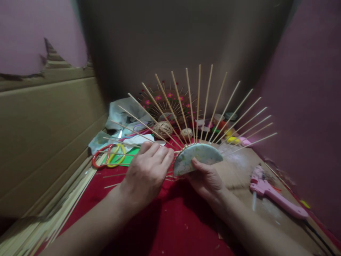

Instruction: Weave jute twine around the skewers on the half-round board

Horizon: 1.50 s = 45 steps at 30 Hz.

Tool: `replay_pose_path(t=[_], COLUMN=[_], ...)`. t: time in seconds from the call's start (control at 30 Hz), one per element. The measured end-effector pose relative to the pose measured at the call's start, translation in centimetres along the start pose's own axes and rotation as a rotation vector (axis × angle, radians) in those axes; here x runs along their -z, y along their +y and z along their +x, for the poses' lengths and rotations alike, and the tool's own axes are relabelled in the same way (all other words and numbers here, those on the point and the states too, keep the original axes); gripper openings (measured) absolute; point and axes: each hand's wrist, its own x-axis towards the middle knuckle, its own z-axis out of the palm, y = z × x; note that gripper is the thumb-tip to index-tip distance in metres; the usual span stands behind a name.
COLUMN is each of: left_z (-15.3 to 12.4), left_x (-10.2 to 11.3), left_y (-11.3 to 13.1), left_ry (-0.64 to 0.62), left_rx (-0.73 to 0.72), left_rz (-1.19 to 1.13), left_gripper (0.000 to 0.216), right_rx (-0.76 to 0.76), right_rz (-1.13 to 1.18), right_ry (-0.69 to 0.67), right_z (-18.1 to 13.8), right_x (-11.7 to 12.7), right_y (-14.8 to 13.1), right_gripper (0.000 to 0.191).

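Two hands steady a stick-fanned disc (pixel 198 158): right hand (pixel 206 177) pinching its near edge, left hand (pixel 146 170) closed over its left sticks

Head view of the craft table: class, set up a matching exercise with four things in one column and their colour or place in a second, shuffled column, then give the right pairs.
Things:
1. glue gun
2. scissors
3. twine ball
4. disc with skewers

Descriptions:
A. red and yellow handles, left of the left hand
B. pink, lying on the board at right
C. held by the right hand, sticks fanned out
D. tan, round, behind the fan

Pairs: 1-B, 2-A, 3-D, 4-C
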Motion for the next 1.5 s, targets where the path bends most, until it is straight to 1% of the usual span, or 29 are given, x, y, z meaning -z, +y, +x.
replay_pose_path(t=[0.1,0.27,0.37,0.5,0.6,0.67,0.8,0.9,1.0,1.1,1.17,1.27,1.5], left_z=[0.1,0.2,0.1,-0.2,-0.4,-0.5,-0.6,-1.0,-1.4,-1.6,-1.6,-1.6,-1.6], left_x=[0.0,-0.2,-0.4,-0.9,-0.9,-0.7,-0.5,-0.8,-1.2,-1.6,-1.8,-2.0,-2.3], left_y=[-0.1,0.0,0.2,0.3,0.2,0.0,0.0,0.3,0.7,0.9,1.1,1.3,1.5], left_ry=[-0.014,-0.001,-0.001,0.006,0.012,0.032,0.083,0.06,0.037,0.012,-0.029,-0.071,-0.05], left_rx=[-0.039,-0.063,-0.077,-0.04,-0.007,0.015,0.058,0.078,0.119,0.152,0.158,0.172,0.166], left_rz=[0.028,0.035,0.024,0.03,0.039,0.037,-0.065,-0.212,-0.241,-0.196,-0.189,-0.188,-0.158], left_gripper=[0.032,0.03,0.03,0.029,0.028,0.026,0.023,0.023,0.027,0.034,0.038,0.039,0.037], right_rx=[-0.006,0.007,-0.01,-0.032,-0.005,0.018,0.054,0.08,0.095,0.109,0.11,0.089,0.072], right_rz=[-0.005,-0.001,0.025,0.071,0.084,0.095,0.085,0.074,0.094,0.09,0.079,0.083,0.11], right_ry=[0.019,0.02,0.048,0.062,0.051,0.08,0.168,0.194,0.21,0.203,0.196,0.172,0.128], right_z=[0.0,0.0,0.0,0.2,0.3,0.4,0.7,0.8,0.8,0.8,0.8,0.7,0.5], right_x=[0.0,-0.1,-0.2,-0.2,0.0,0.2,0.3,0.0,-0.2,-0.2,-0.1,0.0,0.1], right_y=[0.0,0.0,-0.1,-0.1,-0.2,-0.4,-1.4,-2.2,-2.8,-2.8,-2.5,-2.2,-1.9], right_gripper=[0.021,0.019,0.021,0.019,0.017,0.02,0.024,0.026,0.031,0.031,0.03,0.029,0.023])
